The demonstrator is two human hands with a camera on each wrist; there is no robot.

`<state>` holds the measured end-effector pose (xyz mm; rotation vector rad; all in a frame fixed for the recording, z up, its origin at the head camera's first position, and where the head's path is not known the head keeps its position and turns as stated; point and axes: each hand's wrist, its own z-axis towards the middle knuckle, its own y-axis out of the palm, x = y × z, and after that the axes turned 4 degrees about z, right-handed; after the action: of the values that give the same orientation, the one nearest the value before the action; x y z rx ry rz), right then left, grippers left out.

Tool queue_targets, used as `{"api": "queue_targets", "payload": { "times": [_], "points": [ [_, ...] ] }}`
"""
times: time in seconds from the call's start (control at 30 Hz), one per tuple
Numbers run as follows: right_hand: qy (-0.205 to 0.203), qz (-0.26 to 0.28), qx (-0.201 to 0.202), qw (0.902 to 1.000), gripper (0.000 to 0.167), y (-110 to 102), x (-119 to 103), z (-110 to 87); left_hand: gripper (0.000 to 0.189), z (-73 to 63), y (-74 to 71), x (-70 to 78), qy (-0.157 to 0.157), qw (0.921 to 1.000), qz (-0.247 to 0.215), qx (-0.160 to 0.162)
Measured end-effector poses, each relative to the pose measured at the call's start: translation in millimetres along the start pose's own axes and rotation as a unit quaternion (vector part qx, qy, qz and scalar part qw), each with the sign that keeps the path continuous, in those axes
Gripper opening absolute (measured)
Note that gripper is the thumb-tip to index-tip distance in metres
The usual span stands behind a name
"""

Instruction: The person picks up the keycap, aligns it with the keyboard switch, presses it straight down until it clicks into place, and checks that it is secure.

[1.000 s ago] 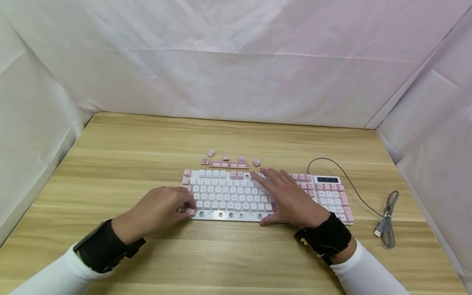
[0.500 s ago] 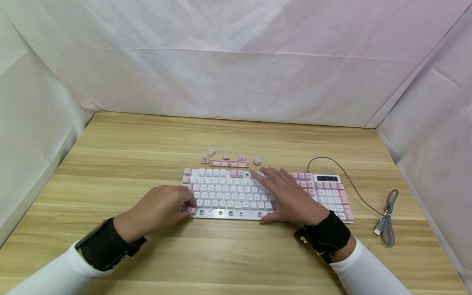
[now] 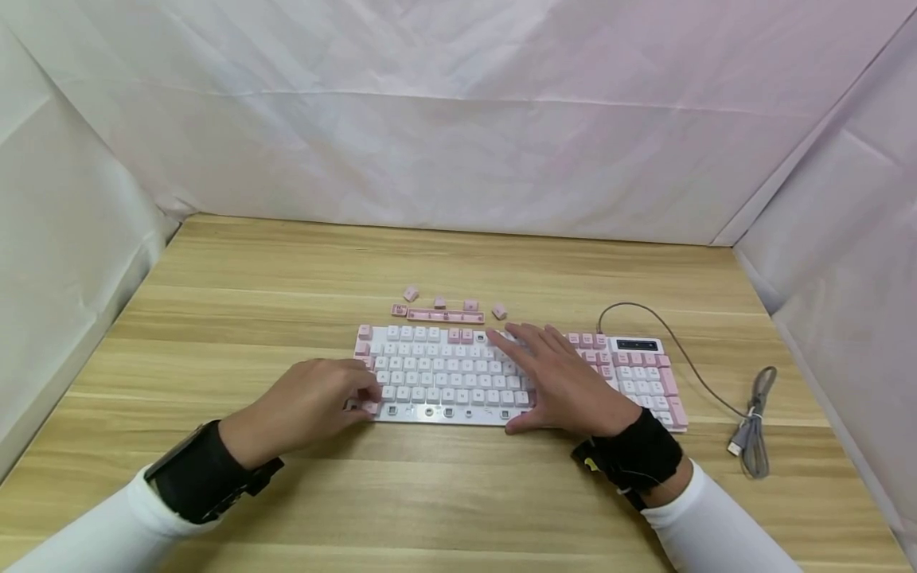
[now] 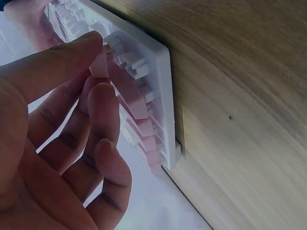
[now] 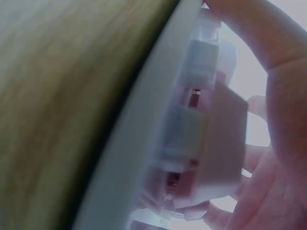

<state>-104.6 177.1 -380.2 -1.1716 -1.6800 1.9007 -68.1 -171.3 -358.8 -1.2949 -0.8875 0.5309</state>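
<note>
A white keyboard (image 3: 437, 418) with white and pink keys lies on the wooden table. Several bare switches show along its front row. At its front left corner my left hand (image 3: 304, 406) pinches a small pink keycap (image 4: 100, 67) between thumb and index finger. In the left wrist view that keycap is held close over the switches, and a bare white switch (image 4: 136, 66) stands beside it. My right hand (image 3: 569, 386) rests spread over the keyboard's right-middle part, its thumb at the front edge. The keys under the right palm are hidden.
Behind the keyboard lie an upturned pink spacebar (image 3: 446, 317), a pink keycap (image 3: 399, 310) at its left end and several loose pink keycaps (image 3: 499, 311). A grey cable (image 3: 755, 446), bundled with its USB plug, lies to the right. White cloth (image 3: 458, 159) hangs behind the table.
</note>
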Motion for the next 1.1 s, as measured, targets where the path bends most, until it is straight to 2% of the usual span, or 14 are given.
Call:
{"api": "queue_targets", "payload": {
  "times": [0.63,1.1],
  "points": [
    [-0.002,0.001,0.007,1.0,0.127,1.1,0.8,0.5,0.017,-0.8,0.6,-0.2,-0.001,1.0,0.007,0.007],
    [0.0,-0.002,0.003,1.0,0.126,0.3,0.5,0.4,0.018,-1.6,0.5,-0.6,-0.004,1.0,0.003,0.0]
  ]
}}
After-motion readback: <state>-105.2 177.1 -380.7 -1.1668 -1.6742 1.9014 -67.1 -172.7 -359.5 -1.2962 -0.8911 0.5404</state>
